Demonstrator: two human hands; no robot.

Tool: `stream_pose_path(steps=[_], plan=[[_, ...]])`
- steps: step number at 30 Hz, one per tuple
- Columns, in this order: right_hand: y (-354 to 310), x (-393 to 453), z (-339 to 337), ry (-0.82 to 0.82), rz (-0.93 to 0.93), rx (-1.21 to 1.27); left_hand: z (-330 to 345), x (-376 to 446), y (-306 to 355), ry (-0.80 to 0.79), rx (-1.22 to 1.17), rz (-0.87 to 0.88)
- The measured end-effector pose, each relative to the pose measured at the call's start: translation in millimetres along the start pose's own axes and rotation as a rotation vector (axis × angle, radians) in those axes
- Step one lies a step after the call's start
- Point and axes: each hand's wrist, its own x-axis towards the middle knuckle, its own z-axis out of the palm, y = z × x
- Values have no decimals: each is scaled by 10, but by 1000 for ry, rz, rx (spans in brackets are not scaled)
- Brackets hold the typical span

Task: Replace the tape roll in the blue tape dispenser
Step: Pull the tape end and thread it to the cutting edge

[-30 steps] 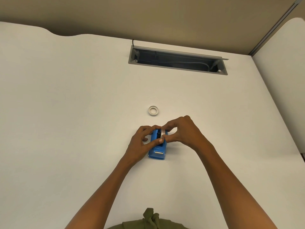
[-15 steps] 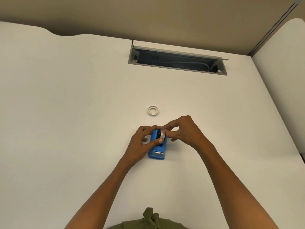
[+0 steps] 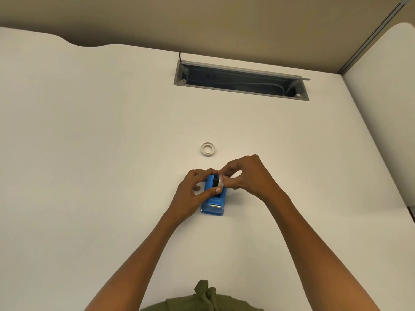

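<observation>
The blue tape dispenser (image 3: 213, 202) lies on the white desk (image 3: 89, 176) in front of me, its cutter end toward me. My left hand (image 3: 193, 191) grips its far end from the left, thumb across the top. A clear tape roll (image 3: 221, 182) on a black hub stands on edge over the dispenser's slot, pinched in my right hand (image 3: 249, 176). How deep the roll sits in the slot is hidden by my fingers. A second, whitish tape ring (image 3: 208, 149) lies flat on the desk just beyond my hands.
An open grey cable tray (image 3: 241, 80) with wires inside is sunk into the desk at the back. A beige partition runs behind the desk and a white panel (image 3: 381, 108) stands on the right.
My right hand has tilted and shifted the clear roll slightly at the slot. My left hand and the dispenser stay where they were.
</observation>
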Motion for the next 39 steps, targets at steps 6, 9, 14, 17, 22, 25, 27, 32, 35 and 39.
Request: stream_pose_path(steps=[6,9,14,17,22,25,27,32,35,39], plan=[[19,8,-33,-29,8,11,2,2,0,5,-8,-7],[25,-40,-35,-52,0,-27,-4,2,7,9,-5,2],[17,-5,-18,-31,35,24,-3,-1,7,4,1,-7],[8,23,-25,-35,37,74,-2,1,11,1,-2,-6],[3,25,-43,-53,29,68,1,1,3,-1,-2,-5],[6,31,-34,-35,27,51,1,1,0,4,-1,-3],[0,35,-36,-21,31,29,5,1,4,2,-3,-7],[-10,-18,-27,-58,32,11,0,0,13,8,6,9],[-22,-4,-27,-40,31,-42,0,-4,12,4,7,11],[-23,16,-24,-28,38,51,5,7,5,-1,12,6]])
